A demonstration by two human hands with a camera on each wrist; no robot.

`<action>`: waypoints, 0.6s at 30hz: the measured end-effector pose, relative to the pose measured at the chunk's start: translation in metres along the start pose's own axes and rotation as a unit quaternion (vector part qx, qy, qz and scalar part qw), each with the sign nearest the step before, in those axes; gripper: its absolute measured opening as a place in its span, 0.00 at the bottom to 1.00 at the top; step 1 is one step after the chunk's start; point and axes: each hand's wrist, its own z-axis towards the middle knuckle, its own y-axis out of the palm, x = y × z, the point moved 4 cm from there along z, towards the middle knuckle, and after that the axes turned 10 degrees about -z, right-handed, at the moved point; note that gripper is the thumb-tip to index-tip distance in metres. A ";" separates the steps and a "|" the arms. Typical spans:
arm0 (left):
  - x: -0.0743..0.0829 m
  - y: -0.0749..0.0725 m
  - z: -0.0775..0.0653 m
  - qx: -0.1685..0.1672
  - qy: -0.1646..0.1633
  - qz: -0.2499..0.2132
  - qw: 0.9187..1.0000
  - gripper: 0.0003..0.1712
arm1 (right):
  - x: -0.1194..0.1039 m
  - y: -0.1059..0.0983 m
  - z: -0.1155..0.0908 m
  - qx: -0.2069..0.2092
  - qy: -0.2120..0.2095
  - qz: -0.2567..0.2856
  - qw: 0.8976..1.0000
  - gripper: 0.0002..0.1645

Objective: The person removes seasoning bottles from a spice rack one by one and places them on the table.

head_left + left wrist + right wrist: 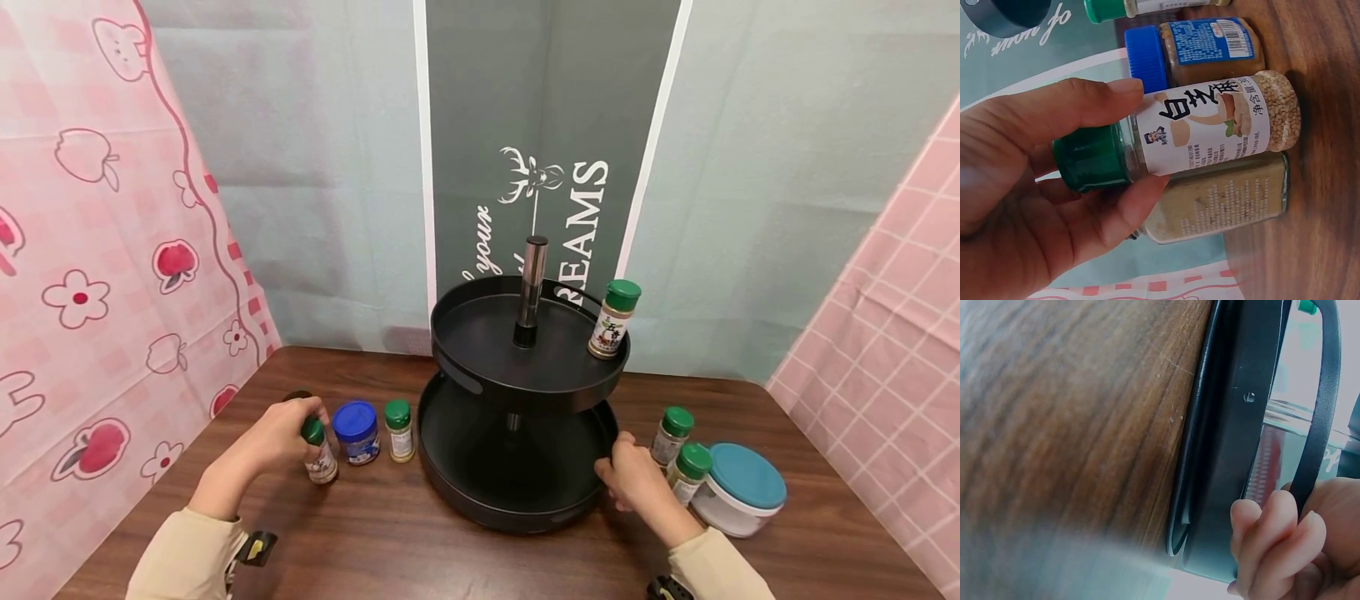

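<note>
My left hand (279, 435) grips a green-capped spice jar (322, 464) near the cap, at the left of the table. In the left wrist view this sesame seed jar (1216, 122) shows pale seeds and a white label, with the thumb and fingers on opposite sides. Beside it are a blue-lidded jar (1210, 53) and a glass jar of tan powder (1222, 200). My right hand (637, 477) holds the right edge of the lower tray of a black two-tier rack (510, 475). In the right wrist view its fingers (1279, 540) curl round the tray's raised rim (1316, 437).
A five-spice jar (611, 325) stands on the upper tray, at its right. Another green-capped jar (401, 437) is left of the rack. Two green-capped jars (667, 442) and a teal-lidded container (738, 492) sit right of my right hand. Curtains hang behind.
</note>
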 end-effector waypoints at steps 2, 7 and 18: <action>-0.001 0.001 -0.001 -0.003 -0.005 -0.002 1.000 0.20 | 0.000 0.000 0.000 0.002 -0.002 -0.001 1.000 0.38; -0.003 0.006 -0.003 -0.015 -0.018 -0.013 1.000 0.20 | 0.001 0.001 0.000 0.001 -0.002 0.000 1.000 0.38; 0.003 0.011 -0.006 -0.033 -0.015 -0.001 0.999 0.18 | 0.002 0.001 0.002 -0.005 0.003 0.005 1.000 0.38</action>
